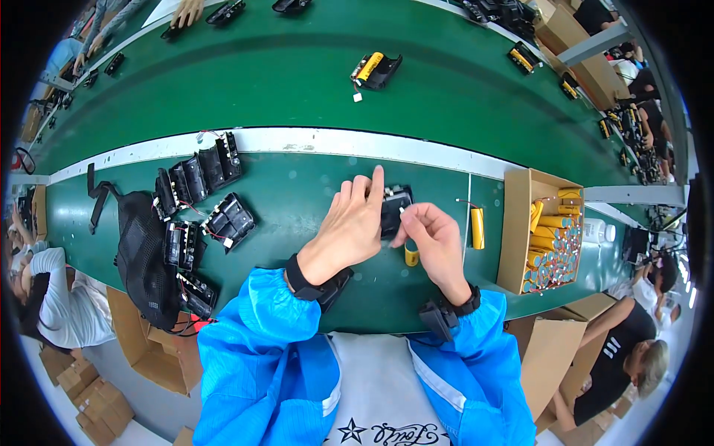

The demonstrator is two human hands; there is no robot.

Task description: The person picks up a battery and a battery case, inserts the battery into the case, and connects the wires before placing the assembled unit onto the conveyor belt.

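Note:
A black plastic housing (396,202) is in front of me on the green workbench. My left hand (343,227) grips its left side, index finger stretched out and the other fingers bent. My right hand (437,244) pinches a small white connector (402,211) over the right side of the housing. Just below the right fingers, partly covered by them, shows a yellow battery cell (411,257). Another yellow battery cell (477,227) with a thin wire lies to the right of my right hand. The thumb of my left hand is hidden.
A cardboard box (513,230) full of yellow cells stands at right. Several black housings (229,221) and a black mesh bag (145,253) lie at left. Beyond a white rail (312,140), a housing with a yellow cell (375,70) sits on a green surface. Other people work around.

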